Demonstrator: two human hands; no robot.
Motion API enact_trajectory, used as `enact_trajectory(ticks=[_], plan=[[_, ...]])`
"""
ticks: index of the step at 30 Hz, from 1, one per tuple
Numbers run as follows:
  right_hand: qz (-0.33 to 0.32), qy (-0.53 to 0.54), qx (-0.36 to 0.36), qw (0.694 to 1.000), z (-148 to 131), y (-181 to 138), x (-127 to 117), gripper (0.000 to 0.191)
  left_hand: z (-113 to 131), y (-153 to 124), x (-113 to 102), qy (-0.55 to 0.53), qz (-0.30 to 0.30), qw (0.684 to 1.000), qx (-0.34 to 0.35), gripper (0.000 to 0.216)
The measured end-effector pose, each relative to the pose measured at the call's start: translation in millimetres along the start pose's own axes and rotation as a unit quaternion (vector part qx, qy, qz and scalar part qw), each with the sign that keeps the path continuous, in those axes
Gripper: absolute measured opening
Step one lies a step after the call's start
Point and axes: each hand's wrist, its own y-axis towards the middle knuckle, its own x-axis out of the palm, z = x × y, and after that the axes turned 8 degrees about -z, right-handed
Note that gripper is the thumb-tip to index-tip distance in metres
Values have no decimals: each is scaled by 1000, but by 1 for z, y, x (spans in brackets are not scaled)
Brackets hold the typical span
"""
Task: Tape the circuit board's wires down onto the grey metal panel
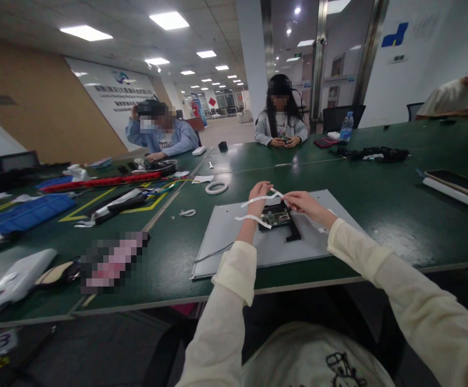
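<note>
Both hands are raised over a black frame (293, 230) with a green circuit board (280, 216) set in it. This lies on a flat grey panel (225, 226) at the table's front. My right hand (307, 205) pinches the right end of a narrow white strip of tape (274, 192). The fingers of my left hand (259, 192) are bent and closed at the strip's other end. More white strips (253, 219) run across my left hand and wrist, apparently stuck there. The fingertips are small and partly hidden.
A white tape roll (216, 187) and a small white loop (187, 213) lie left of the panel. Further left are a blue tray (28, 212) and a white device (14, 282). A phone on a white box (457, 188) is at right. Two people sit across the green table (387, 215).
</note>
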Motion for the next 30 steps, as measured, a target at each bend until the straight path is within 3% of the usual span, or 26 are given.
enact_trajectory(ticks=[3,7,10,17,22,30], plan=[[-8,21,75,997,6,4,-3,22,-4,1,-3,-69,15,997,-25,22],[-18,76,128,989,14,9,-12,10,-10,1,-3,-53,30,998,-29,17],[-17,109,134,985,17,12,-16,6,-10,-3,1,-12,7,999,-35,15],[-8,105,140,985,16,10,-14,16,-5,-19,2,152,-29,988,-11,24],[-41,101,108,988,15,7,-17,12,-2,-22,2,159,-29,987,-9,27],[-7,71,123,990,15,7,-12,11,-3,-24,3,169,-42,985,-1,29]])
